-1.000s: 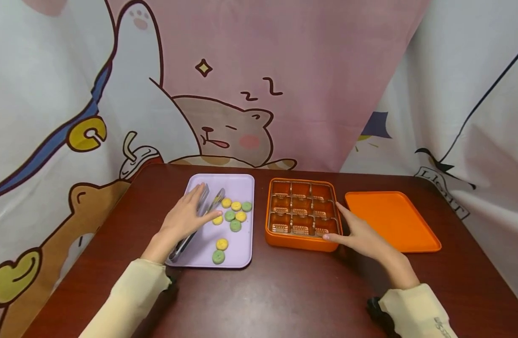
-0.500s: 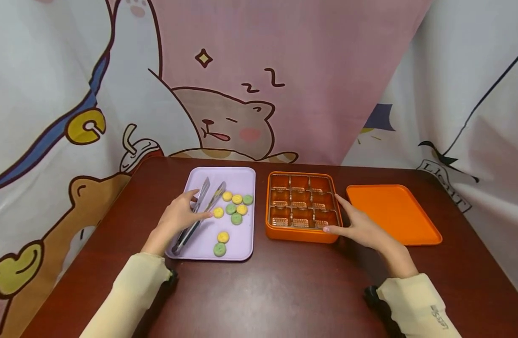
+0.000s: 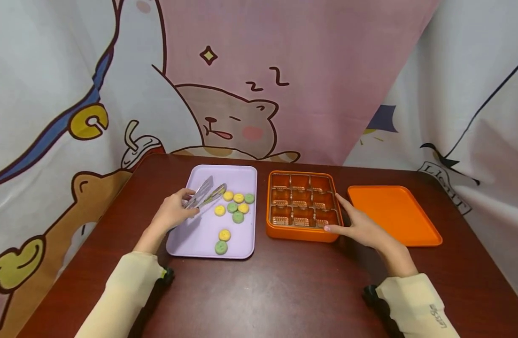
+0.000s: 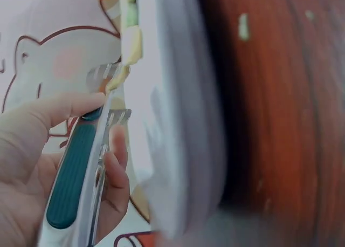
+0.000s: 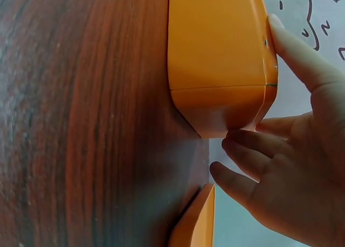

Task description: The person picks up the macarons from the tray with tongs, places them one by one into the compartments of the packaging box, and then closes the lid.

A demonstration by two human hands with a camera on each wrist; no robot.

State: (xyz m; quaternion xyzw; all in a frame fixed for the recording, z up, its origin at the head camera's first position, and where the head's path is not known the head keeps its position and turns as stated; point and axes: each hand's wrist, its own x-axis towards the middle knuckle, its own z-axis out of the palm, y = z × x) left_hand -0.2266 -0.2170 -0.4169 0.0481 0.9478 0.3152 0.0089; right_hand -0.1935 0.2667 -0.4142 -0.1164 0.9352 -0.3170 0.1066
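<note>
The left hand (image 3: 172, 213) grips a pair of tongs (image 3: 204, 194) — thumb and fingers curled round the handles — over the left part of the lilac tray (image 3: 191, 239), tips pointing toward the small yellow and green biscuits (image 3: 235, 206) lying on it. Just right of the tray sits the orange box (image 3: 303, 232) with its nine compartments. The right hand (image 3: 362, 230) rests against the box's right side, fingers nearly straight and holding nothing. Farther right of the tray lies the orange lid (image 3: 391, 216).

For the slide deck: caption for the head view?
Left hand grips metal tongs over lilac tray; right hand steadies orange nine-cell box.
</note>
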